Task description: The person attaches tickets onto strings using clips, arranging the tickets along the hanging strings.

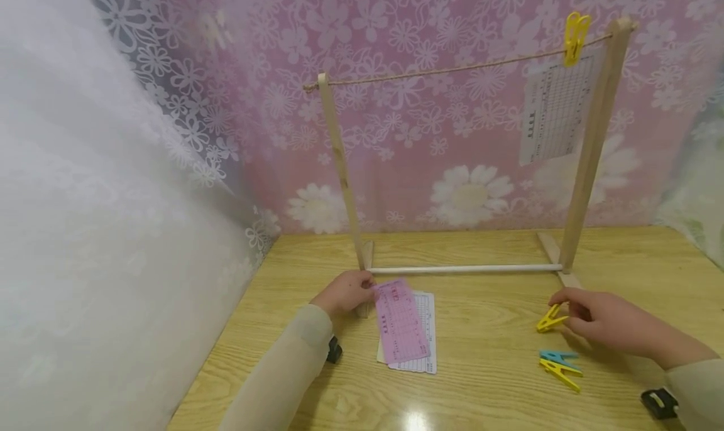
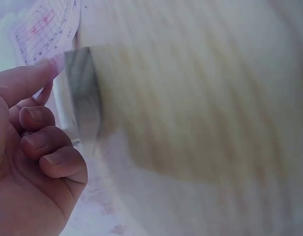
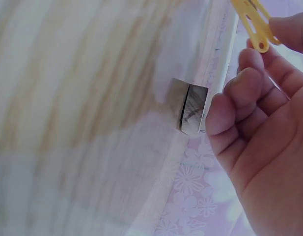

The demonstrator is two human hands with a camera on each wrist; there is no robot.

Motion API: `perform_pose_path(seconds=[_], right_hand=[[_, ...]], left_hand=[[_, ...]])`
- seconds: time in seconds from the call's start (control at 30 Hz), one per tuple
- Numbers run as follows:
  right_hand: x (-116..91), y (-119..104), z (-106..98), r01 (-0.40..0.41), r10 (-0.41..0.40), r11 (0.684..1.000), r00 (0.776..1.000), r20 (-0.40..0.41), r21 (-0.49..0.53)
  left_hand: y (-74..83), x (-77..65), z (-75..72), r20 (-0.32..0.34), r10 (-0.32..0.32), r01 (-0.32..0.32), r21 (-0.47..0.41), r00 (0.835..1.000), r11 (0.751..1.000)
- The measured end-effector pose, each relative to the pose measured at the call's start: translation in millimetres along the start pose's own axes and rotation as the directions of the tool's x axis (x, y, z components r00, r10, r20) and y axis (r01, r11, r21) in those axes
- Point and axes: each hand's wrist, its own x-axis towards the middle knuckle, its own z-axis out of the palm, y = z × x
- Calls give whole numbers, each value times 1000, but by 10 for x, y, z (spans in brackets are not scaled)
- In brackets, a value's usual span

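My left hand (image 1: 346, 291) pinches a corner of a pink printed slip (image 1: 403, 324) between thumb and finger, as the left wrist view also shows. Under the pink slip lie white printed slips (image 1: 428, 330) on the table. On the right, my right hand (image 1: 602, 318) pinches a yellow clothespin (image 1: 550, 320) between thumb and fingertips, its tip pointing left. In the right wrist view the yellow clothespin (image 3: 254, 24) shows at the top, the other fingers loosely curled below it. Close by on the table lie a blue clothespin (image 1: 557, 357) and another yellow clothespin (image 1: 561, 374).
A wooden stand with a left post (image 1: 341, 167), a right post (image 1: 596, 142) and a white bottom bar (image 1: 464, 269) stands at the back. A rope (image 1: 452, 71) joins the post tops. From it a yellow clothespin (image 1: 575, 38) holds a white slip (image 1: 557, 114). Flowered cloth (image 1: 407, 186) hangs behind.
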Motion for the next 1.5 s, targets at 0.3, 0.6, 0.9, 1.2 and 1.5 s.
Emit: perform_pose_path(seconds=[0.3, 0.6, 0.9, 1.2, 1.5], right_hand=[[32, -126, -120, 148, -126, 977, 982, -142, 155], [67, -305, -237, 125, -94, 970, 985, -147, 211], [122, -497, -370, 156, -122, 978, 967, -224, 139], [179, -668, -536, 170, -134, 979, 952, -275, 113], [216, -871, -782, 188, -147, 978, 928, -342, 90]], left_hand=[[241, -62, -89, -48, 17, -18, -18, 999, 1000], [451, -97, -218, -88, 119, -116, 40, 989, 992], [729, -217, -362, -111, 193, -188, 58, 975, 980], [913, -279, -479, -125, 245, -240, 52, 961, 969], [1050, -251, -617, -135, 267, -267, 19, 954, 964]])
